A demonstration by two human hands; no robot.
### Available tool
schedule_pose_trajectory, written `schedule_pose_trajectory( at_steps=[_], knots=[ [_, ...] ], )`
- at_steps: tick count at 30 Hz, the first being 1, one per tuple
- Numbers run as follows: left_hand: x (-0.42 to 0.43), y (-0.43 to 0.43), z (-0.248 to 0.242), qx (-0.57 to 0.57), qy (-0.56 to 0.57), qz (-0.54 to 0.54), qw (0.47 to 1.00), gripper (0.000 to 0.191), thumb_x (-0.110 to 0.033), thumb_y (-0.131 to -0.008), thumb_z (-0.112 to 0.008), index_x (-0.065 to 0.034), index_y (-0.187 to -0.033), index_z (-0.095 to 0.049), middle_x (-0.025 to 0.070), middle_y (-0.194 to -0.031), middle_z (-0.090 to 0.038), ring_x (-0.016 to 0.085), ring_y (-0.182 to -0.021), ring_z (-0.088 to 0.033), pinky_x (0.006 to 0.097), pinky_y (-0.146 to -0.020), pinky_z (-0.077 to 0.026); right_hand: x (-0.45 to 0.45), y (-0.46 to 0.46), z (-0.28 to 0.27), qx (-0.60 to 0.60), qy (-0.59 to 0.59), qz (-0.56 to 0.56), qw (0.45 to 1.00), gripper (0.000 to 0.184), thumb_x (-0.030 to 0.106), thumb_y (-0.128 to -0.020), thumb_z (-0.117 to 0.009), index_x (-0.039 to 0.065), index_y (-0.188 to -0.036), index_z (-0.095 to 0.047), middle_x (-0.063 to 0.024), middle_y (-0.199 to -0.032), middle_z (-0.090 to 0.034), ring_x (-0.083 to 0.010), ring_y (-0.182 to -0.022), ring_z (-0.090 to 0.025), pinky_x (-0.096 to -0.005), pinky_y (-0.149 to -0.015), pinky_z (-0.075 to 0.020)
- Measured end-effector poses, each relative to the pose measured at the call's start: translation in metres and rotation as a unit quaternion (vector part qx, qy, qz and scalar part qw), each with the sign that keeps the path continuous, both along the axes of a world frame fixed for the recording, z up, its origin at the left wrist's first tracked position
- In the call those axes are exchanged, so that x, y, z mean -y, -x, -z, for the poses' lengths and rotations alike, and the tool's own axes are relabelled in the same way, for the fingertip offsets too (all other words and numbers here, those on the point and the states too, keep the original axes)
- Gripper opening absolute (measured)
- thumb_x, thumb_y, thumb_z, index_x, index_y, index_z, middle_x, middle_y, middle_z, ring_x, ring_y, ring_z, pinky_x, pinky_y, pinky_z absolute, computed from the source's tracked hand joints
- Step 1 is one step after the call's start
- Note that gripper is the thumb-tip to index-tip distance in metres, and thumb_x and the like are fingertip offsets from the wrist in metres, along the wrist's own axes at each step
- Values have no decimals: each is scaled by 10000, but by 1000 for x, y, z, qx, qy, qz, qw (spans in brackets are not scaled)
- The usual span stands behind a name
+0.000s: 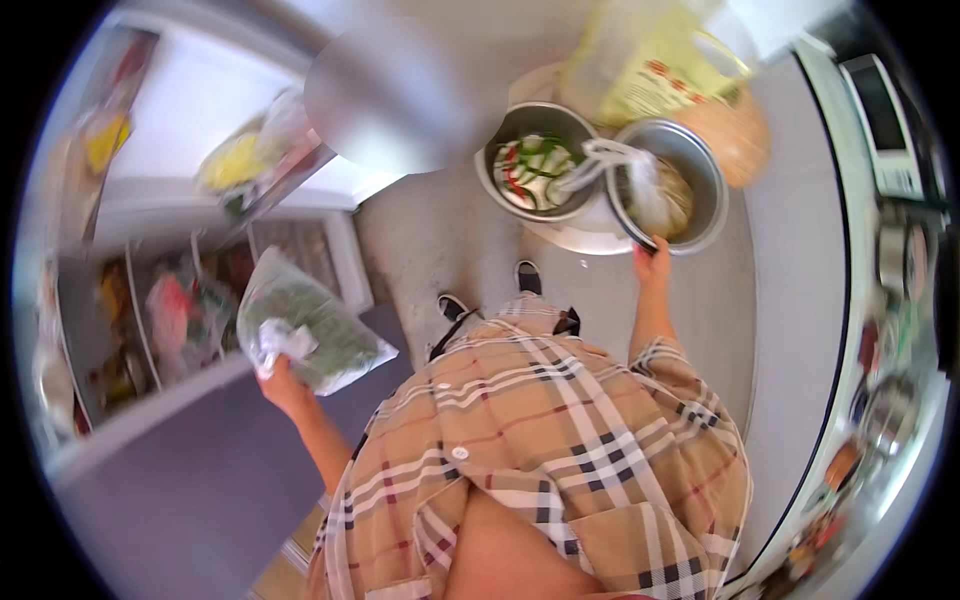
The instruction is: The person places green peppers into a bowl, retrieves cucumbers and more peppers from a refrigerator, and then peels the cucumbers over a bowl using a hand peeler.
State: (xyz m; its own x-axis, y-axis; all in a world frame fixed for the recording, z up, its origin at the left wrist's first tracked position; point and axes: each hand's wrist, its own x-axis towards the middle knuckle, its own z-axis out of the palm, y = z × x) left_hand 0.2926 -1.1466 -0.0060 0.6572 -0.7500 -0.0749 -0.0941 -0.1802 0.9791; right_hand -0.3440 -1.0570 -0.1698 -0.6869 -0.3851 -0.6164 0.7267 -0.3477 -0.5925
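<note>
My left hand [286,386] grips a clear plastic bag of leafy greens [322,330], with a bunched white part beside my fingers. My right hand [652,259] holds the near rim of a metal pot [712,202], in which a tied plastic bag with pale brownish contents [671,199] sits. Touching or close to it on the left is another metal pot [487,176] with white pieces, green strips and red strips of food [532,169]. A tied white plastic handle lies across both pots.
At left an open refrigerator's door shelf [300,176] holds bagged food, and its drawer compartments [139,322] hold more bags. A yellow plastic bag [652,82] stands behind the pots. Along the right runs a counter edge [832,315] with a white appliance [885,120] and metal pots [889,412].
</note>
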Motion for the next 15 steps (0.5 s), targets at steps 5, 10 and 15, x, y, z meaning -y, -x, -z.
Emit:
schedule_pose_trajectory(
  at_steps=[5,10,15],
  knots=[
    [-20,-16,-15,85,-99,-37,991,372,-154,-647,-655,26,-963,-575,101,-848,-610,160,-754,-548,307,-696,-448,-73,28,47,-52,54,-82,994,203,186,-820,-546,-5,-889,-559,-95,-852,-615,-224,-779,-596,-329,-682,-514],
    [-64,-40,4,-24,-26,-54,998,371,-70,-636,-650,23,-985,-565,72,-856,-621,136,-772,-560,275,-718,-449,-85,-16,-31,68,-12,-114,991,502,428,-761,-619,-5,-1006,-549,-133,-974,-595,-255,-864,-579,-375,-749,-488],
    [-73,-72,14,-49,-22,-74,996,389,-26,-630,-626,23,-1010,-555,84,-881,-624,137,-798,-564,270,-741,-448,-55,-67,-50,-23,-305,18,952,626,589,-745,-535,-5,-937,-569,-127,-854,-611,-242,-749,-597,-334,-629,-482]
  ],
)
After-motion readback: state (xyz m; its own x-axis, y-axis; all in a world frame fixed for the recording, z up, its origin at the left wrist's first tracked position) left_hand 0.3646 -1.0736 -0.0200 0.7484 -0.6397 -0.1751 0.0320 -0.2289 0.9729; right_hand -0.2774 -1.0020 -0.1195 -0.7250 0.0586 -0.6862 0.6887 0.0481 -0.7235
